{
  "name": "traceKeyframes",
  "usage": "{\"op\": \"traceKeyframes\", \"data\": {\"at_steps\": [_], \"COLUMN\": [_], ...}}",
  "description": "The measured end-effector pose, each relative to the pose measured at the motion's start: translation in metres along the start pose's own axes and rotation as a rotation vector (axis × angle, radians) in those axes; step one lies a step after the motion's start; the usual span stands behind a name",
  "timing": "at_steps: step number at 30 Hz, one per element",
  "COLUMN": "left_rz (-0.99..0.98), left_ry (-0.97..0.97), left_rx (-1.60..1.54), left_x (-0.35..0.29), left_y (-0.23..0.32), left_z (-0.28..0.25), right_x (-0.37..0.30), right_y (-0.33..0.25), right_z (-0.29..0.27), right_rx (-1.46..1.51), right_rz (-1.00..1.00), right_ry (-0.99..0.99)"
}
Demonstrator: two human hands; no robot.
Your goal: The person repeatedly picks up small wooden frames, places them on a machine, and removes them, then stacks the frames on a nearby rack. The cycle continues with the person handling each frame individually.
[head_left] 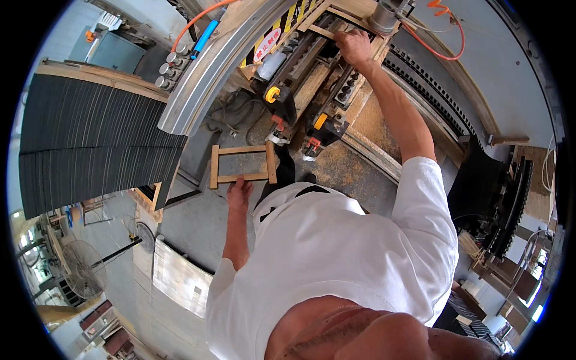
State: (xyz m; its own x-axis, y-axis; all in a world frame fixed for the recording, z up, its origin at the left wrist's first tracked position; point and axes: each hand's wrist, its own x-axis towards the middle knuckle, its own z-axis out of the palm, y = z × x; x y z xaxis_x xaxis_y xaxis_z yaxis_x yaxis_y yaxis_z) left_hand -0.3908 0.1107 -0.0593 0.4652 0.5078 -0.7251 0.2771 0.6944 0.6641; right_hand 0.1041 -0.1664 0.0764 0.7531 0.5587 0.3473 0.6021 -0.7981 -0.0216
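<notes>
My left hand [240, 191] grips the lower rail of a small rectangular wooden frame [243, 150], held out beside my left hip above the floor. The frame has an open middle, and its side pieces stick out past the rails. My right hand [354, 47] reaches far forward over the machine bed. Its fingers are bent round the near corner of a second wooden frame [321, 32] lying there; the fingertips are partly hidden. A round metal machine part [383, 18] stands just right of that hand.
Two black clamp units with yellow knobs [273, 94] sit at the machine's near end. Sawdust [342, 171] covers the floor there. Stacked black slats [99, 132] stand left, past a curved grey rail [201, 72]. An orange air hose [461, 45] hangs right; a fan [82, 270] stands behind left.
</notes>
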Motion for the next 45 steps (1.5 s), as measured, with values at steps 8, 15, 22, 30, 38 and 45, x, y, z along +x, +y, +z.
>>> {"op": "traceKeyframes", "data": {"at_steps": [8, 15, 22, 30, 38, 45], "left_rz": [0.077, 0.152, 0.363, 0.422, 0.471, 0.429], "left_ry": [0.0, -0.014, 0.139, 0.503, 0.404, 0.664], "left_rx": [-0.043, -0.111, 0.073, -0.123, -0.073, 0.624], "left_x": [0.003, -0.026, -0.038, -0.005, 0.143, 0.231], "left_y": [0.0, 0.024, 0.057, 0.144, 0.257, 0.294], "left_z": [-0.045, -0.093, -0.223, -0.387, -0.508, -0.5], "right_x": [0.0, 0.001, 0.007, -0.062, -0.203, -0.295], "right_y": [0.004, -0.005, -0.023, -0.243, -0.458, -0.457], "right_z": [0.002, -0.005, -0.022, -0.127, -0.083, 0.006], "right_rx": [0.043, -0.049, -0.322, 0.455, 0.865, 0.61], "right_rz": [-0.013, 0.029, 0.244, 0.134, 0.081, 0.336], "right_ry": [0.036, -0.062, -0.186, 0.422, -0.189, -0.592]}}
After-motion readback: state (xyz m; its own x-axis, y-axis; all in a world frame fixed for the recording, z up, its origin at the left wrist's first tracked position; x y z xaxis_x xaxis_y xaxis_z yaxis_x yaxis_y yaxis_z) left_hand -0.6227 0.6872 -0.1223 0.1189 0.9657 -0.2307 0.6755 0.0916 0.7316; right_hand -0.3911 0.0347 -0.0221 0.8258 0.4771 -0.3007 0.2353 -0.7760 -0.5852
